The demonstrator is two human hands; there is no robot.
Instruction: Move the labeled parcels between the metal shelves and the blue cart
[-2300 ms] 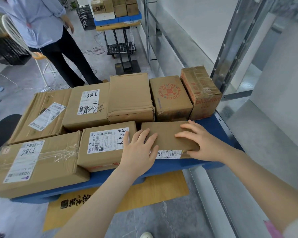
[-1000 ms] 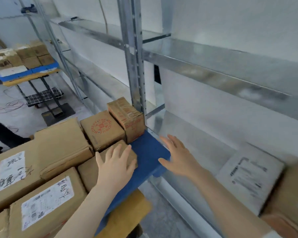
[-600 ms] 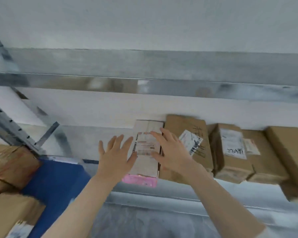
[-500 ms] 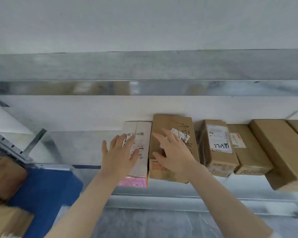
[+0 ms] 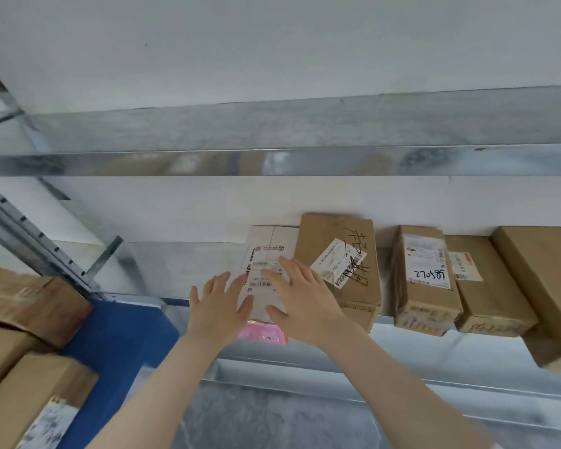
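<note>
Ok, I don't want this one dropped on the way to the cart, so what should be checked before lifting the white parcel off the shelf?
1. Both hands at the white parcel: ok; the left hand and the right hand are spread over its near end.
2. Grip closed: not ok; both hands are flat, neither curled round it.
3. Room on its left side: ok; the metal shelf is bare there.
4. Room on its right side: not ok; the brown parcel sits close against it.
5. Free spot on the blue cart: ok; a bare blue patch shows.
6. Weight of the parcel: cannot tell.
</note>
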